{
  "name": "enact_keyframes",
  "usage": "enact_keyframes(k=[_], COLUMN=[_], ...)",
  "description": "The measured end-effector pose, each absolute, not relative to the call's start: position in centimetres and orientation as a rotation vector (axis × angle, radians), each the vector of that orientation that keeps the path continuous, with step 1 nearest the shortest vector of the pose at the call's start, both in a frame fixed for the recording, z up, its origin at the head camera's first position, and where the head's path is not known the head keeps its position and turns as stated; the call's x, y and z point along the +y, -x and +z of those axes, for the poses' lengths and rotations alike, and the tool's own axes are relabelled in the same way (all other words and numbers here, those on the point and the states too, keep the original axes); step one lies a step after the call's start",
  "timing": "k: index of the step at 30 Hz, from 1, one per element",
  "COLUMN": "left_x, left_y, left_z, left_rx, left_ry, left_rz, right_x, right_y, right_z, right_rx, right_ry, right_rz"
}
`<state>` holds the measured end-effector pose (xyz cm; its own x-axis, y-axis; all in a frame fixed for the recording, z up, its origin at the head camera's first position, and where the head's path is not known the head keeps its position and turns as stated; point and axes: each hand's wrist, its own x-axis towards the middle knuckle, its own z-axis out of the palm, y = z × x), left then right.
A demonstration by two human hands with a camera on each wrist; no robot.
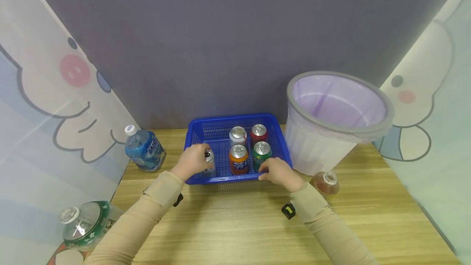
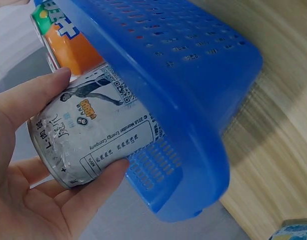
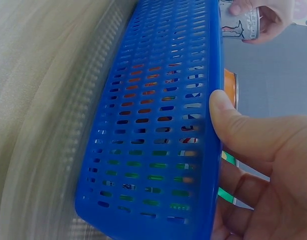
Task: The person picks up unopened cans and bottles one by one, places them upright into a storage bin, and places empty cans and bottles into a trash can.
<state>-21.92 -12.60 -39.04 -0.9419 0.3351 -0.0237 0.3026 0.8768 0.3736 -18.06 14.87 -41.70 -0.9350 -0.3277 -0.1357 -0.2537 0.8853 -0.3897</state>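
My left hand (image 1: 195,160) holds a white energy drink can (image 2: 93,125), thumb on one side and fingers on the other, at the left end of a blue plastic basket (image 1: 235,178). The can's lower part is behind the basket wall in the left wrist view. My right hand (image 1: 278,171) pinches the basket's front rim, its thumb (image 3: 224,107) outside and fingers inside, beside a green can (image 1: 259,160). An orange can (image 1: 238,163) stands to the left of the green one. Behind them stand a white can (image 1: 238,135) and a red can (image 1: 259,135).
Right of the basket stands a large white bin (image 1: 312,150) with a purple liner. A bottle of brown liquid (image 1: 325,184) is before it. On the left are a blue liquid bottle (image 1: 145,150) and a clear bottle with a green label (image 1: 88,224). A grey wall (image 1: 220,44) rises behind.
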Motion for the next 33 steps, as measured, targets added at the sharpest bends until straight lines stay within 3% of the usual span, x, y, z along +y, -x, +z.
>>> enact_keyframes(k=[33], left_x=[-10.8], left_y=[27.4], left_z=[-38.7], left_rx=[2.946], left_ry=[-0.328], left_rz=[0.673], right_x=[14.8], right_y=[18.1], right_z=[-41.6], right_rx=[2.849], right_ry=[0.438], right_rz=[-0.557])
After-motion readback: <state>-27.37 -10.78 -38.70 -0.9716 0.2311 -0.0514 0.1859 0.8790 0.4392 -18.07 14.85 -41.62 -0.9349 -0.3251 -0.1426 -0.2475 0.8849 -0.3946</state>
